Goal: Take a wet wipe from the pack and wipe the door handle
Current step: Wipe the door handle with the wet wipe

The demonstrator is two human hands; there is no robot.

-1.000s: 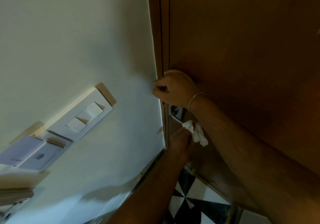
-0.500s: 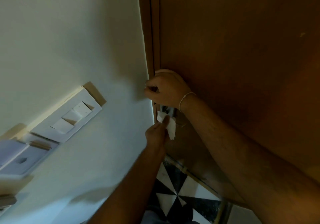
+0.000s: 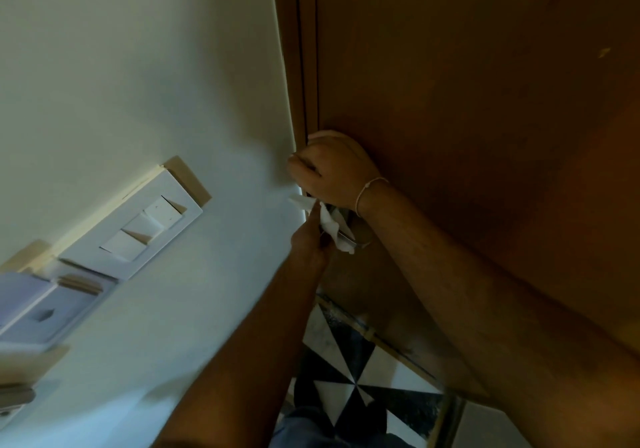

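The brown wooden door fills the right side. On its left edge a metal door handle shows only as a thin shiny strip. My left hand reaches up from below and presses a crumpled white wet wipe against that strip. Directly above, my right hand, with a thin cord on its wrist, is closed in a fist on the handle's upper part at the door's edge. Its fingers hide what is under them. The wipe pack is not in view.
A pale wall lies left of the door frame. On it are a white switch plate and a second panel lower left. Black-and-white patterned floor tiles show beneath my arms.
My left hand has lifted the wipe from below the handle up onto it, just under my right fist. My right hand has kept its grip. The view has shifted slightly.
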